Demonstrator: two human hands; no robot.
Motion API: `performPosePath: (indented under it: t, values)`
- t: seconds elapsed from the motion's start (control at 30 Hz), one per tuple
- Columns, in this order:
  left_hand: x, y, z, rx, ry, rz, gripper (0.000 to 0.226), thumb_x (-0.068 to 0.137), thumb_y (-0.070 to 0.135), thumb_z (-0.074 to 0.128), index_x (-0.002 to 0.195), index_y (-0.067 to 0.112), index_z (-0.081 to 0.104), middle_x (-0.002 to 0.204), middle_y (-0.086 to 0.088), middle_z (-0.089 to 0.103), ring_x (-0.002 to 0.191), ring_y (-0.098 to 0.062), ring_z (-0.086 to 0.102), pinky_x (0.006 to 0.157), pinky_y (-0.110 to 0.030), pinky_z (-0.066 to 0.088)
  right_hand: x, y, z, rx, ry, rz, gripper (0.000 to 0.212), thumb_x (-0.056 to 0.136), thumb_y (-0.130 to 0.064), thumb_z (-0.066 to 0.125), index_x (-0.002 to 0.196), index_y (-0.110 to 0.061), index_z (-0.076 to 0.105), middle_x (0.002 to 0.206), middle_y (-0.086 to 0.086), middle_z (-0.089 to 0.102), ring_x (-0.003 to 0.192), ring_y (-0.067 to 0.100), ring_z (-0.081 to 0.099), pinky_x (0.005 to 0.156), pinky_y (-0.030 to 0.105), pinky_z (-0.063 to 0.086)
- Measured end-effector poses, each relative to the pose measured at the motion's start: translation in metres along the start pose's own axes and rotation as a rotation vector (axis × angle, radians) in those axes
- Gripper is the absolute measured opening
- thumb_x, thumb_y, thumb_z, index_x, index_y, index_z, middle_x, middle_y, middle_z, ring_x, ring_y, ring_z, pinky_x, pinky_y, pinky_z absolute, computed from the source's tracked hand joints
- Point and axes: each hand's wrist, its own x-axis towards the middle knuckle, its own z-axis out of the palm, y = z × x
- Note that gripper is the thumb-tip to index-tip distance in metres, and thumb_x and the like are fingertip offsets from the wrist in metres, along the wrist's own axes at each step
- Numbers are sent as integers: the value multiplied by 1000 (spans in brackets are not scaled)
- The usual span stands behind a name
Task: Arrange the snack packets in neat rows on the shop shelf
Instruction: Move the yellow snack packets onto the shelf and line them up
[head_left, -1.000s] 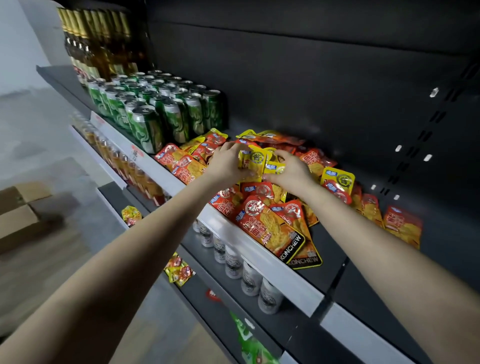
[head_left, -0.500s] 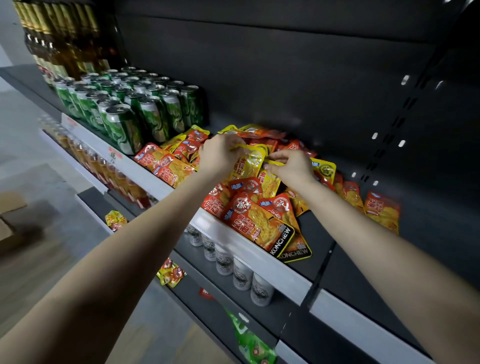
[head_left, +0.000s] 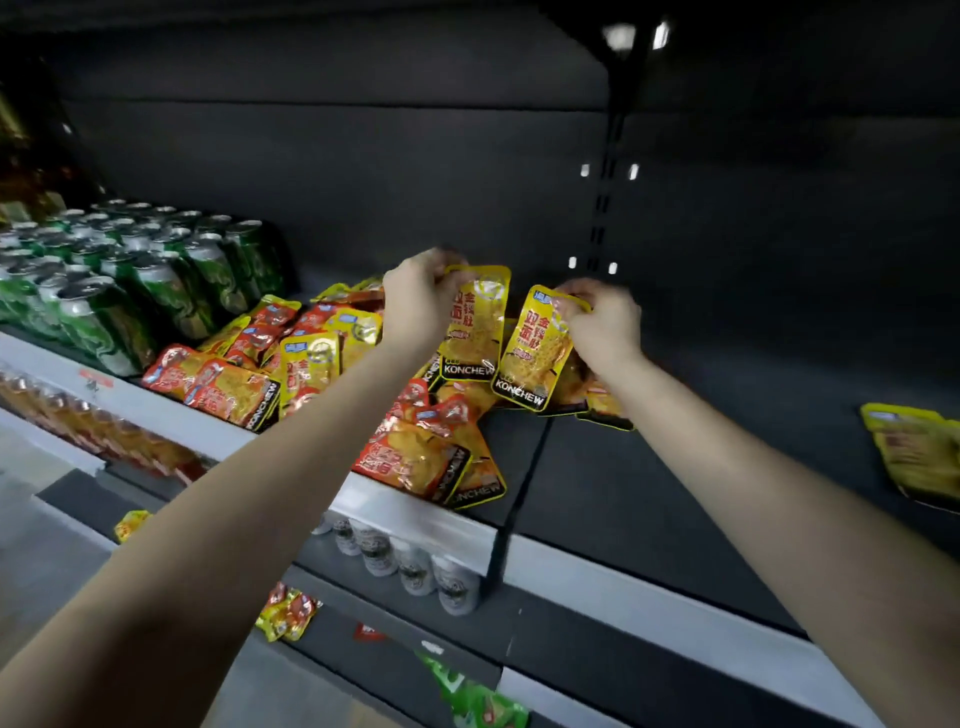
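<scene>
Pinching a yellow packet (head_left: 475, 325) by its top edge, your left hand (head_left: 418, 306) held it upright above the shelf (head_left: 675, 483), fingers curled over the top corner. Your right hand (head_left: 608, 325) gripped a second yellow packet (head_left: 535, 351) the same way, tilted, just beside the first. Below both sets of fingers lay the heap of red and yellow packets (head_left: 415, 452), overlapping at odd angles and reaching the shelf's front lip. Well to the right of your right fingers lay a lone yellow packet (head_left: 914, 452). Far to the left of your left fingers stood green cans (head_left: 171, 280) in rows. Beneath your hands, on the lower shelf, stood small bottles (head_left: 415, 569).
</scene>
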Motion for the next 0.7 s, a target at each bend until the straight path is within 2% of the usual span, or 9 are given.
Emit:
performPosePath:
  t: [0.07, 0.13, 0.2, 0.3, 0.37, 0.43, 0.5, 0.6, 0.7]
  values:
    - [-4, 24, 18, -25, -42, 39, 20, 84, 15, 67, 100, 5, 71, 97, -7, 71, 91, -12, 63, 72, -8, 33, 1, 10, -32, -16, 38, 14, 18, 87, -10, 59, 102, -10, 69, 106, 5, 69, 99, 18, 60, 77, 18, 40]
    - [-11, 46, 41, -38, -125, 45, 21, 84, 16, 67, 102, 5, 70, 101, -11, 72, 96, -18, 64, 75, -14, 36, 0, 23, -66, -13, 63, 31, 18, 87, -9, 59, 103, -9, 68, 107, 6, 68, 99, 19, 61, 80, 22, 43]
    - [-21, 66, 69, -67, -238, 55, 23, 85, 16, 66, 105, 5, 68, 102, -12, 71, 97, -23, 65, 76, -17, 39, -6, 36, -102, -30, 70, 34, 16, 87, -9, 60, 101, -10, 68, 102, 2, 67, 92, 14, 59, 74, 19, 41]
    - [-44, 97, 116, -84, -389, 99, 24, 87, 16, 63, 108, 3, 66, 103, -13, 70, 97, -21, 63, 71, -10, 33, -21, 59, -159, -93, 87, 36, 14, 86, -8, 60, 97, -11, 68, 94, -3, 65, 86, 10, 56, 71, 17, 38]
    - [-62, 122, 147, -103, -488, 120, 22, 88, 18, 62, 106, 4, 66, 100, -11, 69, 90, -18, 62, 71, -13, 37, -33, 77, -200, -150, 128, 65, 14, 86, -8, 60, 95, -13, 69, 90, -8, 63, 82, 8, 56, 70, 17, 38]
    - [-77, 142, 171, -139, -569, 131, 13, 88, 17, 63, 98, 9, 66, 91, -12, 69, 81, -23, 64, 72, -24, 48, -43, 91, -234, -171, 144, 117, 13, 86, -9, 61, 92, -17, 70, 88, -10, 63, 78, 7, 58, 69, 17, 41]
    - [-92, 165, 192, -205, -636, 134, 2, 87, 16, 64, 88, 14, 63, 80, -10, 66, 73, -27, 66, 68, -34, 57, -52, 103, -270, -190, 148, 158, 12, 86, -10, 63, 90, -18, 71, 89, -9, 65, 88, 10, 61, 81, 21, 46]
    - [-112, 195, 213, -282, -726, 130, 6, 87, 15, 65, 85, 13, 59, 81, -10, 65, 67, -23, 65, 56, -30, 59, -65, 118, -315, -234, 147, 190, 11, 85, -11, 65, 92, -17, 71, 93, -9, 65, 96, 10, 60, 91, 26, 46]
    - [-128, 212, 230, -297, -789, 93, 5, 86, 12, 65, 86, 12, 60, 87, -9, 66, 70, -22, 66, 60, -34, 60, -78, 132, -343, -268, 132, 244, 11, 86, -12, 64, 94, -17, 70, 97, -7, 65, 91, 11, 59, 83, 27, 47]
